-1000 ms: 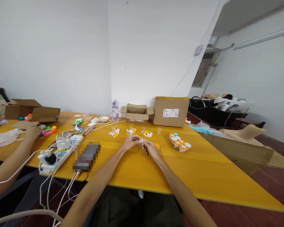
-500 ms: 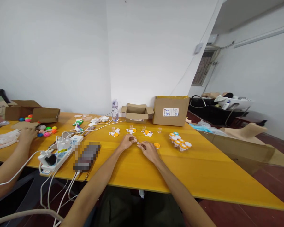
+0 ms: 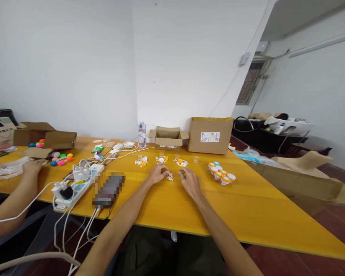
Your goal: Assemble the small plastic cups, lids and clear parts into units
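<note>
My left hand (image 3: 157, 174) rests over the table with its fingers bent and a little apart, the thumb side close to small white pieces with dark markings (image 3: 170, 178). These pieces lie on the wood between my hands. To their right, my right hand (image 3: 190, 181) is palm down with curled fingers; whatever is under or in them is hidden. Beyond the hands sit small groups of white pieces and orange lids: one by a clear cup (image 3: 140, 157), one by a middle cup (image 3: 161, 155), one by another cup (image 3: 177, 156). A lone clear cup (image 3: 196, 159) stands farther right.
Capped clear jars (image 3: 224, 178) cluster at the right. Behind are an open carton (image 3: 169, 142), a large box (image 3: 209, 136) and a water bottle (image 3: 142, 135). Leftward lie a blurred-out dark device (image 3: 109, 191), a power strip (image 3: 83, 188), colourful balls (image 3: 61, 159) and a co-worker's hand (image 3: 32, 167).
My hands have moved apart, and the white pieces between them now lie on the table. My right hand covers where an orange lid was visible. The view has shifted slightly.
</note>
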{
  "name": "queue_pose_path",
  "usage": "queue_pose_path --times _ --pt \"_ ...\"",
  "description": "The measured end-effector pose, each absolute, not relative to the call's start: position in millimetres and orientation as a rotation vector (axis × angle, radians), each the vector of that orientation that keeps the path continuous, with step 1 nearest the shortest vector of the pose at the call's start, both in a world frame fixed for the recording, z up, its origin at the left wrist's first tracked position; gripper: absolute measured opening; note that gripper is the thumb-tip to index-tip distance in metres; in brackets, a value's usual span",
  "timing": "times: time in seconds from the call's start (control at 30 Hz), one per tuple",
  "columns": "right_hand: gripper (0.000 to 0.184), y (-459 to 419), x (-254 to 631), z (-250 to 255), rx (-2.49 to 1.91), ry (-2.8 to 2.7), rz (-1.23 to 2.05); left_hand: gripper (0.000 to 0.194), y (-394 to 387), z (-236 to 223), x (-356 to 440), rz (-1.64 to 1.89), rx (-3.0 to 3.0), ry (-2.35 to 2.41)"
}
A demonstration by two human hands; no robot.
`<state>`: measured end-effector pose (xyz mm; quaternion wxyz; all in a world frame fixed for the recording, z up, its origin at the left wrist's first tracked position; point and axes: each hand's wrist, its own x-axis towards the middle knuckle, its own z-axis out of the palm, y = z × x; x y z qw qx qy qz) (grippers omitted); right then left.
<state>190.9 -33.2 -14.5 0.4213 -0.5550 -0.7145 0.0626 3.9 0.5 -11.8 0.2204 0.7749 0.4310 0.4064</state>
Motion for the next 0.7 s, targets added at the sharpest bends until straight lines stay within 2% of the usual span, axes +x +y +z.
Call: queue_pose_path --times 0.2,0.4,0.7 --pt "0.016 -29 207 -19 -1.562 -1.730 -0.133 0.006 -8 -6 7 1.030 2.237 1.087" --pt "0.015 -30 212 -22 -1.767 -1.725 -0.102 0.005 -8 -9 7 0.993 2.274 1.056" --pt "0.017 -23 216 -29 -1.608 -1.799 -0.135 0.011 -7 -11 6 0.962 2.327 1.043"
